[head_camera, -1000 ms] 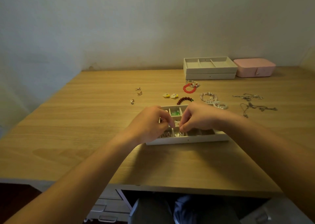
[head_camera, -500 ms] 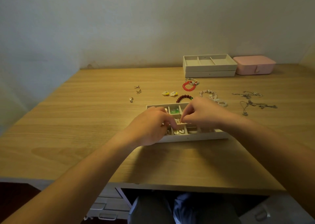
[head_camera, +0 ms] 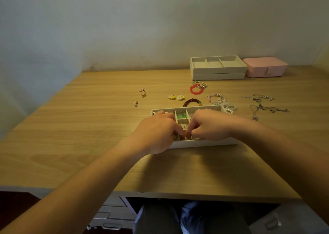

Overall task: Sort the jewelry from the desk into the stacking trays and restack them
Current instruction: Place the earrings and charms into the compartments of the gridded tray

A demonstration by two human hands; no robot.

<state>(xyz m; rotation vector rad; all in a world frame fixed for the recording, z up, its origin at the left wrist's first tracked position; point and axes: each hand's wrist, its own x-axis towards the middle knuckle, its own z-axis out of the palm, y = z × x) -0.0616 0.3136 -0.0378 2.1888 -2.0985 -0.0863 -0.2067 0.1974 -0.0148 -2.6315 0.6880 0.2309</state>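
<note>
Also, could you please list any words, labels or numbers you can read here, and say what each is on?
None: no readable text shows. The stacked trays, the pink box, the near tray and the desk show no lettering.

The left forearm (head_camera: 85, 178) and the right forearm (head_camera: 277, 150) reach forward and converge. The left hand (head_camera: 158, 132) and the right hand (head_camera: 210, 126) are side by side, knuckles up, fingers curled downward. Their fingertips nearly meet between the hands; whether they pinch anything is hidden.
</note>
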